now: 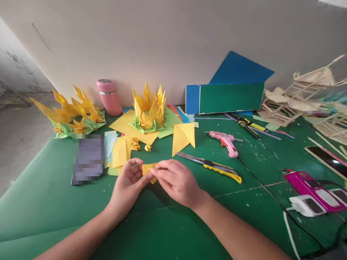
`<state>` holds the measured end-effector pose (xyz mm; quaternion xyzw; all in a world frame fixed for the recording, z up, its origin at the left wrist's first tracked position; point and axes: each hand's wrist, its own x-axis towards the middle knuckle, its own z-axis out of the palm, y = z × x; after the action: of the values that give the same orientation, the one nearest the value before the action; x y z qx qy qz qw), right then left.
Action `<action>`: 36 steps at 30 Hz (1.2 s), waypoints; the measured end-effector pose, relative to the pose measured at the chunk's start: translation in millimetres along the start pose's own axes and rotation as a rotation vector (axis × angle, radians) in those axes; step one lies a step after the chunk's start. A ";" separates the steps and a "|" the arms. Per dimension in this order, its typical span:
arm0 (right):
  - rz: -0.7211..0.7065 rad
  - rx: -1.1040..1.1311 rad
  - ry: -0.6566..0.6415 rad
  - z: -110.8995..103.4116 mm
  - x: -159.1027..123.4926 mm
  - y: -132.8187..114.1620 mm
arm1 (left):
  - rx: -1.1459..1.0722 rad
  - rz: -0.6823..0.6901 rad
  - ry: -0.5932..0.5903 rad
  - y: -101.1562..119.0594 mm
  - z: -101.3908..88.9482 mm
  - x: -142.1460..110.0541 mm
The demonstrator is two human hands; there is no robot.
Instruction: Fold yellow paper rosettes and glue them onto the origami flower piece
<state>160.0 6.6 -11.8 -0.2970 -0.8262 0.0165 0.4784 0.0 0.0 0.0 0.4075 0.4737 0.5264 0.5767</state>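
Note:
A small folded piece of yellow paper (148, 168) is held just above the green table. My left hand (131, 180) pinches its left and lower edge with the thumb and fingers. From the other side my right hand (176, 178) has its fingertips closed on the paper's right part, hiding some of it. Behind the hands lie crumpled bits of yellow paper (135, 144) and a stack of yellow sheets (119, 151). A folded yellow sheet (184, 137) rests beyond my right hand. Farther back stands a yellow and green folded-paper crown (149, 113).
A yellow utility knife (214, 168) with its blade out lies right of my hands. Behind it is a pink glue gun (225, 141), its cord trailing right to a power strip (311, 187). A dark phone-like slab (89, 159), another paper crown (76, 112) and a pink bottle (110, 97) stand left.

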 end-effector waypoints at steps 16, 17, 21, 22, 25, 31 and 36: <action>0.461 0.418 0.101 -0.4 2.3 -3.2 | 0.154 0.191 0.021 -0.8 1.1 -2.4; 0.541 0.485 0.101 0.5 2.1 -3.1 | 0.153 0.201 0.024 -0.4 1.8 -2.9; 0.852 0.768 0.049 4.2 1.2 -0.6 | 0.126 0.198 0.029 0.8 3.2 -4.4; 0.898 0.819 0.022 4.7 1.1 0.0 | 0.125 0.187 0.029 0.9 2.9 -4.4; 0.930 0.871 -0.050 4.4 1.5 0.4 | 0.130 0.147 0.025 0.7 0.6 -3.6; 0.895 0.771 -0.018 1.0 4.7 -2.9 | 0.127 0.151 0.035 1.0 -0.5 -2.5; 0.811 0.660 0.023 0.6 4.0 -4.0 | 0.127 0.153 0.013 -0.4 1.2 -2.0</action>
<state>156.2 5.5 -7.7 -0.4264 -0.5905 0.4568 0.5107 1.3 -2.0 0.1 0.4746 0.4773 0.5404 0.5049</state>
